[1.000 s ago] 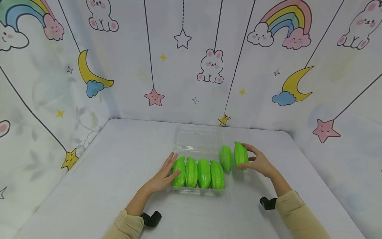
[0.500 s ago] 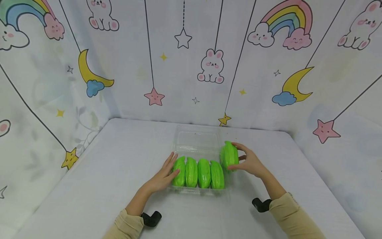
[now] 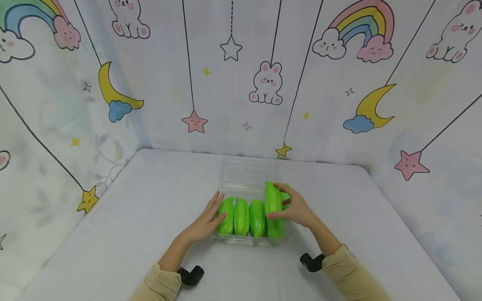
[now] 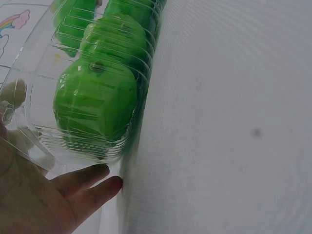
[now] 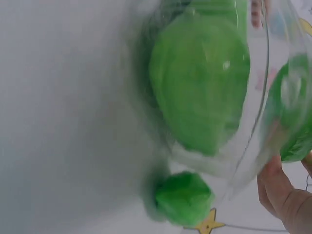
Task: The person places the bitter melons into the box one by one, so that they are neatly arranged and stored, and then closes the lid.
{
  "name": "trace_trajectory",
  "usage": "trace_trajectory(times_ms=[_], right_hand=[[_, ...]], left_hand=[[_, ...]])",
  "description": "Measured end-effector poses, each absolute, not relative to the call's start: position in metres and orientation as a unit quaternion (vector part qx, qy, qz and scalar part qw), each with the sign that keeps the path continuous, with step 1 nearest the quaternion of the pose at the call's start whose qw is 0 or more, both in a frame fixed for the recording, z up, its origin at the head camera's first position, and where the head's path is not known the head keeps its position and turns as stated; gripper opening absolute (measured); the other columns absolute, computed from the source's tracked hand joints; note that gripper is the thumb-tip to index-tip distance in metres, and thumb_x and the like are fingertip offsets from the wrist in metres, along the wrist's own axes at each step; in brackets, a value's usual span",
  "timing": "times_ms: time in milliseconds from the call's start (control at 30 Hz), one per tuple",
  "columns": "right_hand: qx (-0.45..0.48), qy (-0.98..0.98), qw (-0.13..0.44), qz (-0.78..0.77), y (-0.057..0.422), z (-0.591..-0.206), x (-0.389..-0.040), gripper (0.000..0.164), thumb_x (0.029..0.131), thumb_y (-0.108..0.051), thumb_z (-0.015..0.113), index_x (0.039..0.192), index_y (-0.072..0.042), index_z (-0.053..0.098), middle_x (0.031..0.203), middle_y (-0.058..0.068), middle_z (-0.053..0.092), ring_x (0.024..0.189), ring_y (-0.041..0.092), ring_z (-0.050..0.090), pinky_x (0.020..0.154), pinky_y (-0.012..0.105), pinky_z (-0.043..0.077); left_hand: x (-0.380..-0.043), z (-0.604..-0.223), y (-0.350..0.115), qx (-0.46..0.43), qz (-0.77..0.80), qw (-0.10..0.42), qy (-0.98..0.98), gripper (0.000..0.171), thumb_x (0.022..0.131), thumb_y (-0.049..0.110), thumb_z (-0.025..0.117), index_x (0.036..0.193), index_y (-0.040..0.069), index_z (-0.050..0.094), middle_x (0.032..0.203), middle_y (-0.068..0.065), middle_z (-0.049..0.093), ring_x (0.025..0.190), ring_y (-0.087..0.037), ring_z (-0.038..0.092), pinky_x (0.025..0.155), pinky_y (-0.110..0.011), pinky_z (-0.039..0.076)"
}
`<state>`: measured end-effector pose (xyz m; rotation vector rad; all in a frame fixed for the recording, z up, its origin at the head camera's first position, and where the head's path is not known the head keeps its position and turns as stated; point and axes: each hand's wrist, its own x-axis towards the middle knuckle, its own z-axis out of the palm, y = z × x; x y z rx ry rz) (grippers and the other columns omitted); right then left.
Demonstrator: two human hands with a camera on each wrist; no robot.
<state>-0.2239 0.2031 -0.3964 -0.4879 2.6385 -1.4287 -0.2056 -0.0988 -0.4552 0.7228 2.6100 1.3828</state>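
My right hand (image 3: 295, 209) holds a bright green, ridged, elongated fruit (image 3: 273, 198), thumb on its near end and fingers at its far end. It is over the right end of a clear plastic box (image 3: 248, 239), overlapping the rightmost fruit inside. Fruits stand side by side in the box, among them a middle one (image 3: 241, 217) and a leftmost one (image 3: 226, 216). My left hand (image 3: 201, 221) rests at the box's left side with fingers extended, thumb over the leftmost fruit. In the right wrist view, the held fruit (image 5: 295, 141) shows beyond the clear wall.
The box's clear lid (image 3: 248, 173) lies open behind it. Another green fruit (image 3: 287, 196) lies on the white table (image 3: 158, 188) right of the box, partly hidden by my right hand. A patterned cloth (image 3: 233, 92) hangs behind the table.
My right hand has carried its fruit leftward, past the fruit lying beside the box, to above the box's right end. My left hand stays in place.
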Motion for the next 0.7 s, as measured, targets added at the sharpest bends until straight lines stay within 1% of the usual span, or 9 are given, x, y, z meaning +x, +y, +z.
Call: trace_trajectory(times_ms=[133,367,533,700], right_hand=[[-0.154,0.867,0.045,-0.473,0.190,-0.398,-0.222,0.092,0.061,-0.031,0.086,0.139,-0.023,0.037,0.138,0.015,0.035,0.094,0.029,0.054,0.069,0.034,0.049],[-0.157,0.864,0.040,-0.477,0.169,-0.398,-0.219,0.095,0.059,-0.031,0.087,0.139,-0.021,0.037,0.135,0.013,0.038,0.091,0.026,0.055,0.067,0.032,0.049],[-0.169,0.871,0.031,-0.460,0.153,-0.400,-0.216,0.096,0.057,-0.035,0.087,0.139,-0.019,0.039,0.133,0.012,0.041,0.088,0.023,0.057,0.068,0.032,0.050],[-0.177,0.872,0.043,-0.454,0.137,-0.403,-0.212,0.097,0.056,-0.037,0.087,0.138,-0.018,0.039,0.132,0.011,0.043,0.086,0.024,0.057,0.067,0.031,0.049]], left_hand=[[-0.205,-0.455,-0.098,0.234,0.455,0.051,0.858,0.064,0.099,0.037,0.037,0.148,0.016,0.003,0.152,-0.009,-0.007,0.138,-0.031,-0.001,0.104,-0.058,0.015],[-0.205,-0.454,-0.098,0.237,0.455,0.056,0.857,0.063,0.099,0.036,0.037,0.148,0.016,0.002,0.152,-0.006,-0.009,0.138,-0.030,-0.002,0.104,-0.058,0.013],[-0.205,-0.453,-0.099,0.235,0.456,0.057,0.857,0.063,0.099,0.036,0.037,0.148,0.016,0.003,0.152,-0.009,-0.008,0.138,-0.031,-0.002,0.104,-0.059,0.013],[-0.204,-0.452,-0.098,0.232,0.459,0.058,0.856,0.063,0.099,0.035,0.037,0.148,0.016,0.003,0.152,-0.009,-0.008,0.138,-0.032,-0.002,0.103,-0.060,0.012]])
